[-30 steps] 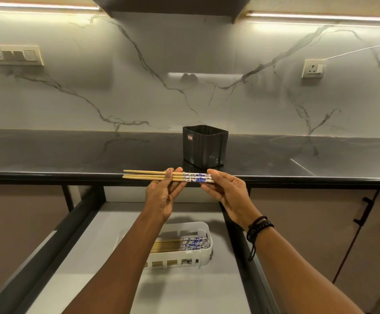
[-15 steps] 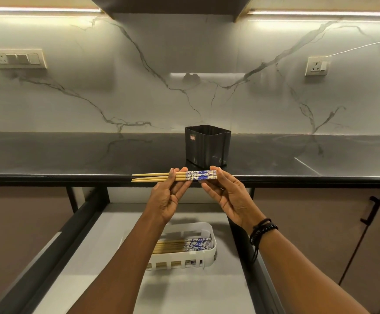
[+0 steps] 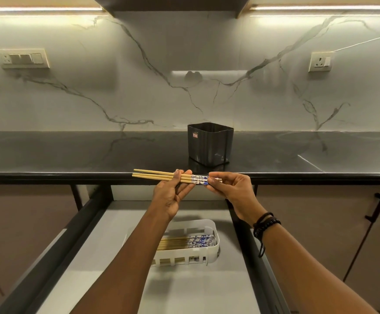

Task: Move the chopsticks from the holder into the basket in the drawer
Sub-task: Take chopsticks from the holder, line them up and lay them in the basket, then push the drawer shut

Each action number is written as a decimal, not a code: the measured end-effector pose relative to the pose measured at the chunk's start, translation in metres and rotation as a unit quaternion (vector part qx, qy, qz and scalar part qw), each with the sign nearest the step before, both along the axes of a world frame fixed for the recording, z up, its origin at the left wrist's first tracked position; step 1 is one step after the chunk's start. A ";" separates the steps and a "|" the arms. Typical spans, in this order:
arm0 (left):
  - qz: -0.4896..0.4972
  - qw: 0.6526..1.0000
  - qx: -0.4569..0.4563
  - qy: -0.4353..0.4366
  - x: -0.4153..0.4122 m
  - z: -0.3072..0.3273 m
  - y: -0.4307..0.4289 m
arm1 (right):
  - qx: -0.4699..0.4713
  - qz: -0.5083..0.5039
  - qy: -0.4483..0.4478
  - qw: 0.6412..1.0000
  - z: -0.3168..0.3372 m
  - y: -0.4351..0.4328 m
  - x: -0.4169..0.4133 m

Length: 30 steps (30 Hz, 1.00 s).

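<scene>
A small bundle of wooden chopsticks [image 3: 155, 174] with blue-and-white patterned ends lies level in front of the counter edge, above the open drawer. My left hand [image 3: 172, 196] grips them near the middle. My right hand [image 3: 232, 189] pinches their patterned ends. The black holder [image 3: 209, 144] stands on the dark counter just behind the hands; no chopsticks stick out of it. Below, a white slotted basket [image 3: 203, 250] sits in the drawer with several more chopsticks [image 3: 184, 242] lying in it, partly hidden by my left forearm.
The drawer [image 3: 184, 291] is pulled out with dark side rails [image 3: 48, 257] on both sides. The dark counter [image 3: 71, 155] runs across the view below a marble wall. Cabinet doors flank the drawer, the right one with a black handle [image 3: 377, 207].
The bundle has shifted slightly to the right and my right hand has closed its fingers around the patterned ends. The view has drifted a little.
</scene>
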State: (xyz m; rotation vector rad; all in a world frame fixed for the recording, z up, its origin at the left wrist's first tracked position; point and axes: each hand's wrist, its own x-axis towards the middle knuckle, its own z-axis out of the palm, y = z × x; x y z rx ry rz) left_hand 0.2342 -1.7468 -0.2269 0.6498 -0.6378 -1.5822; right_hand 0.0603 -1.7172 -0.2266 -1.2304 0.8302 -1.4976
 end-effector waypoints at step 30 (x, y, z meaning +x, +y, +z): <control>0.110 0.834 -0.052 -0.539 0.041 -0.022 -0.015 | 0.086 0.024 0.495 0.864 -0.060 -0.017 0.003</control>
